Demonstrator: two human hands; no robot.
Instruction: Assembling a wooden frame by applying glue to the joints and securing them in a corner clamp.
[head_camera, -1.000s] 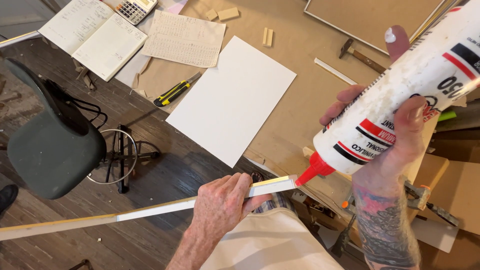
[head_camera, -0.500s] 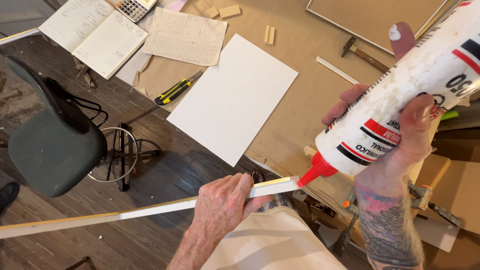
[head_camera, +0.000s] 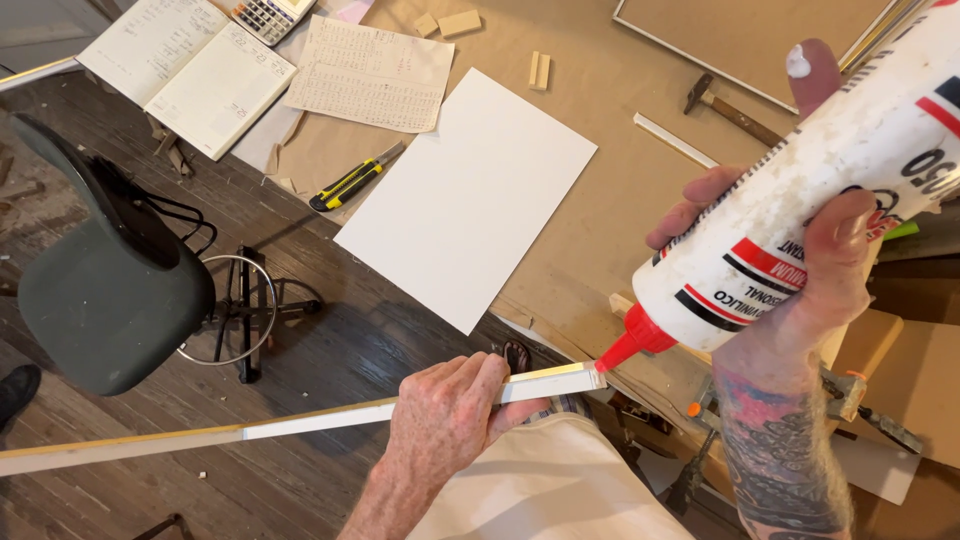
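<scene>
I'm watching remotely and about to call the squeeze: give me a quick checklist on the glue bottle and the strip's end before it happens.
1. Nozzle at the strip's end: ok. The glue bottle's red tip meets the end of the long moulding strip.
2. Strip held: ok. The left hand wraps it just behind that end.
3. Bottle grip: ok. The right hand clasps the bottle, tilted nozzle-down.
4. Glue flowing: cannot tell; no bead shows at the tip.
5. Clean fingers: not ok. A white dab sits on a raised fingertip.
6. Far end supported: cannot tell; the strip runs out of view.
</scene>
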